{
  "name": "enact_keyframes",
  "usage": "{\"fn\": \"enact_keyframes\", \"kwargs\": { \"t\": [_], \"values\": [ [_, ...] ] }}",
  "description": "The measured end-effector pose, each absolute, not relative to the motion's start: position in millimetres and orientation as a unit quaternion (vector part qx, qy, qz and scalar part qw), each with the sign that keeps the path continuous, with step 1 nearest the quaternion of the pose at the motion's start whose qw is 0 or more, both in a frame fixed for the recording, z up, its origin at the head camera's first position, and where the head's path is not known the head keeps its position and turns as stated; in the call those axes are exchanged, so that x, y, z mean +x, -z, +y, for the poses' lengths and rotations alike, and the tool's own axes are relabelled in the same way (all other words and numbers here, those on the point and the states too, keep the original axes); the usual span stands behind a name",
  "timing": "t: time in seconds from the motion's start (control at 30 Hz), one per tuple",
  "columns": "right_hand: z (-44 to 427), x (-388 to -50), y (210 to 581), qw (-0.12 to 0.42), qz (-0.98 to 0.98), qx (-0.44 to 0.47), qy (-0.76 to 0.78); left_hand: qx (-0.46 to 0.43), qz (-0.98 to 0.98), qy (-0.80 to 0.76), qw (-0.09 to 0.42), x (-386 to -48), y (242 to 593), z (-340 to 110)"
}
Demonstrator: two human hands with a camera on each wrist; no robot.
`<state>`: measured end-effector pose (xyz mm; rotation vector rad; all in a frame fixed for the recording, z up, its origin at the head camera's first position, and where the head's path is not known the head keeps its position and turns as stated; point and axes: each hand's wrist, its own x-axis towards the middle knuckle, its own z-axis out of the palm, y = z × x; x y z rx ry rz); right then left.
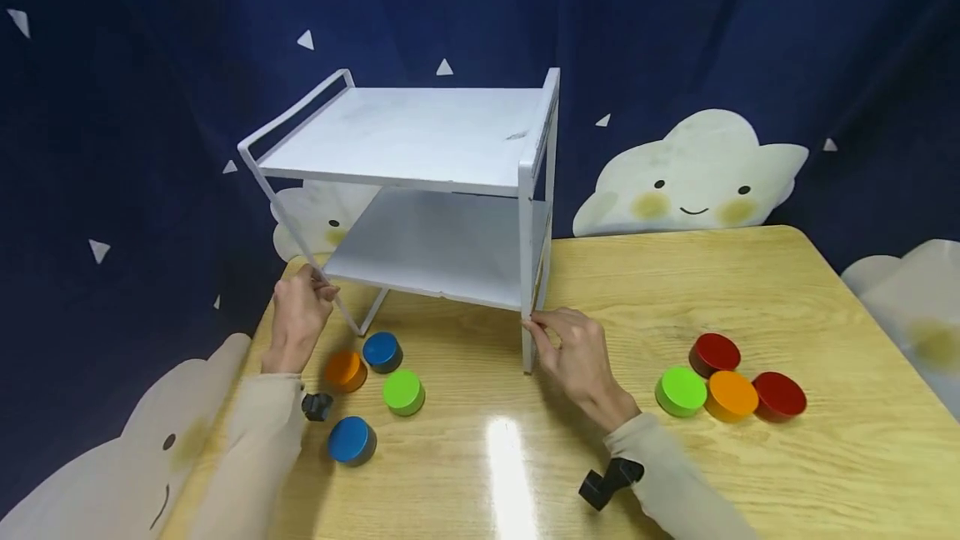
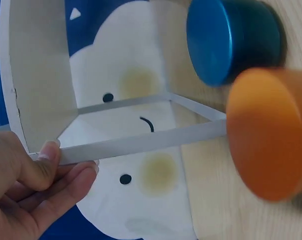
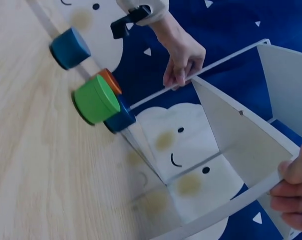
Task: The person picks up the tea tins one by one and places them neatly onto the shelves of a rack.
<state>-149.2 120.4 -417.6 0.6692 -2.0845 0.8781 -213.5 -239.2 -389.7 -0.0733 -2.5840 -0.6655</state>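
A white two-tier shelf point(image 1: 442, 133) stands at the back of the wooden table, with raised rails at both sides. My left hand point(image 1: 298, 323) pinches its front left leg near the lower tier point(image 1: 442, 248). In the left wrist view, the thumb point(image 2: 50, 152) lies over the white leg point(image 2: 141, 142) and the fingers are beneath it. My right hand point(image 1: 581, 357) pinches the front right leg point(image 1: 528, 273), just below the lower tier; the right wrist view has those fingers point(image 3: 290, 200) at its edge. Both tiers hold nothing visible.
Near my left forearm are small round tins: two blue ones point(image 1: 352, 442), one orange point(image 1: 346, 371) and one green point(image 1: 403, 392). Right of my right hand sit another green point(image 1: 681, 392), an orange point(image 1: 731, 397) and two red tins point(image 1: 780, 397). Behind hangs a dark blue curtain point(image 1: 450, 7).
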Motion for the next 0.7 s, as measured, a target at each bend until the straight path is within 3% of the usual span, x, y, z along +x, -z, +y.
{"fn": "enact_keyframes", "kwargs": {
  "t": [0.7],
  "values": [
    [176.1,-158.5,415.1,0.380,-0.832,0.235,-0.330,-0.035,-0.945,0.249,0.209,-190.7,387.3,-191.9]
  ]
}}
